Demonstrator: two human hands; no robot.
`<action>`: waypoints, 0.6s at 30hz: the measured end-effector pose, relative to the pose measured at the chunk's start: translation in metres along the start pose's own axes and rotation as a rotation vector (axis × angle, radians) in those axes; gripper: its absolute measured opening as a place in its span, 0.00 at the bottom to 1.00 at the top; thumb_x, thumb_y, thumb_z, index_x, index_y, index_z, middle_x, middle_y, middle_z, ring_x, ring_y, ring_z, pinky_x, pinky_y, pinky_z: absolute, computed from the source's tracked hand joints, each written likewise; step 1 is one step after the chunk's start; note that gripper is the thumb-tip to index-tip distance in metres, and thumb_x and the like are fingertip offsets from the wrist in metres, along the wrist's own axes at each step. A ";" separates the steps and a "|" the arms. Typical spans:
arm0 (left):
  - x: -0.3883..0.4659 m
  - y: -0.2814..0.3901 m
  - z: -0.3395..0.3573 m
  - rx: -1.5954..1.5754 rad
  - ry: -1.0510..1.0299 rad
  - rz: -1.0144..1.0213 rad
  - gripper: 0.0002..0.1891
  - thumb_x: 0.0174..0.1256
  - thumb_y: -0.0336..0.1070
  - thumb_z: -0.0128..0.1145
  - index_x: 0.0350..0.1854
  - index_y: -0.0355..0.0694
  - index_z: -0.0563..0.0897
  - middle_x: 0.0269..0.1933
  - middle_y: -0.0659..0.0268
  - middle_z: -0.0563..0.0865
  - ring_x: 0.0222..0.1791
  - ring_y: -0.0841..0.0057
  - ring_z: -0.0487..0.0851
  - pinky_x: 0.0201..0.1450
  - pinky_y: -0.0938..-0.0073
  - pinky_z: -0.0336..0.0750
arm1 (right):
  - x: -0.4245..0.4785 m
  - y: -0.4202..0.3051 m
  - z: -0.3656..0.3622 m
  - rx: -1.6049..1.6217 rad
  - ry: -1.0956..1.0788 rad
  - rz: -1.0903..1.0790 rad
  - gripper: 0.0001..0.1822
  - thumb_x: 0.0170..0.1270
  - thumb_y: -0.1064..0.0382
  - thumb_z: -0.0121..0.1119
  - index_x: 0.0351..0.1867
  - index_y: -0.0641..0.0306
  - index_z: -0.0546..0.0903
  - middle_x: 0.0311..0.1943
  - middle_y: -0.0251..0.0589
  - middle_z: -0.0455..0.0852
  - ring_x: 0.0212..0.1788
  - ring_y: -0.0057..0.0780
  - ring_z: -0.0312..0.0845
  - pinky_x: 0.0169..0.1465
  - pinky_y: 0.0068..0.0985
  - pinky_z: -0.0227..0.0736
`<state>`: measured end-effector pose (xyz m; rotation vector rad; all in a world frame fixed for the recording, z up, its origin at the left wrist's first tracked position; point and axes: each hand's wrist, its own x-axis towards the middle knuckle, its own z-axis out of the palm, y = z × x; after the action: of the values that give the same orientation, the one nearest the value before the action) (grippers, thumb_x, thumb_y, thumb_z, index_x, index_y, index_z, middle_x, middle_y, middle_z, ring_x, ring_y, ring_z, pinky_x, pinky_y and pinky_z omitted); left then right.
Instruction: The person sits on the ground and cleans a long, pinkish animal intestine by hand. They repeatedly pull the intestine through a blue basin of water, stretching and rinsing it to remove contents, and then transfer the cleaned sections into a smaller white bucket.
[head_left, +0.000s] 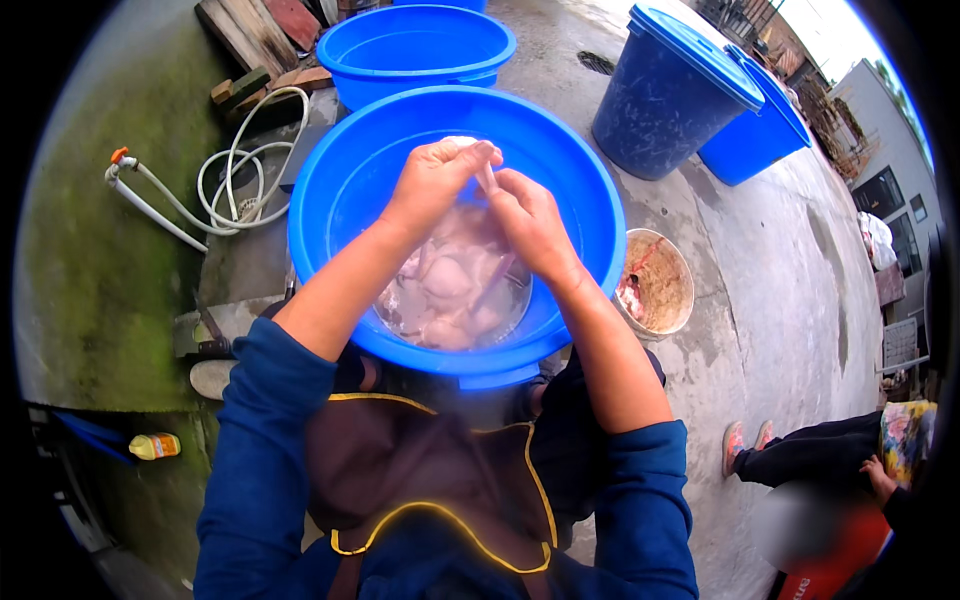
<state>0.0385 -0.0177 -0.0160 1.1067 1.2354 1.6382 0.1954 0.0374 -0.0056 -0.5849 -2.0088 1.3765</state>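
A large round blue plastic tub (319, 247) stands before me with cloudy water and several pale, skinned-looking pieces of poultry or meat (448, 277) in it. Above its far half, my left hand (442, 176) pinches a pale, slippery piece of meat (486, 178) between thumb and fingers. My right hand (529, 217) is close beside it, thumb and fingers closed on the lower end of the same piece. What exactly the piece is cannot be told, as my fingers cover much of it.
Behind the tub stands another blue tub (420, 75). A bucket of murky liquid and scraps (664, 289) is at the right; a lidded blue barrel (667, 97) stands farther back. A white hose (225, 169) lies coiled at the left. A person (825, 454) is at the lower right.
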 end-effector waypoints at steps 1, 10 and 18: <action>0.000 0.000 0.001 -0.055 0.004 -0.013 0.17 0.75 0.48 0.58 0.44 0.38 0.89 0.49 0.62 0.89 0.44 0.78 0.85 0.50 0.73 0.76 | 0.000 -0.002 -0.001 0.041 -0.013 0.039 0.12 0.68 0.63 0.49 0.34 0.69 0.80 0.21 0.35 0.77 0.20 0.19 0.71 0.23 0.23 0.64; -0.001 0.001 0.000 -0.234 -0.070 0.003 0.16 0.75 0.48 0.57 0.33 0.41 0.83 0.37 0.65 0.87 0.38 0.79 0.84 0.46 0.77 0.77 | 0.003 0.006 0.002 0.247 -0.147 0.190 0.10 0.64 0.64 0.47 0.31 0.66 0.77 0.19 0.35 0.75 0.17 0.21 0.69 0.22 0.23 0.62; 0.003 0.009 -0.007 -0.318 -0.120 -0.015 0.19 0.76 0.53 0.55 0.33 0.42 0.81 0.34 0.64 0.86 0.32 0.80 0.83 0.35 0.81 0.76 | 0.004 0.007 0.004 0.276 -0.211 0.212 0.09 0.63 0.61 0.47 0.31 0.62 0.76 0.22 0.27 0.70 0.22 0.16 0.60 0.26 0.19 0.54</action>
<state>0.0303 -0.0184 -0.0076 0.9767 0.8678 1.6622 0.1900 0.0397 -0.0124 -0.5577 -1.9096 1.8750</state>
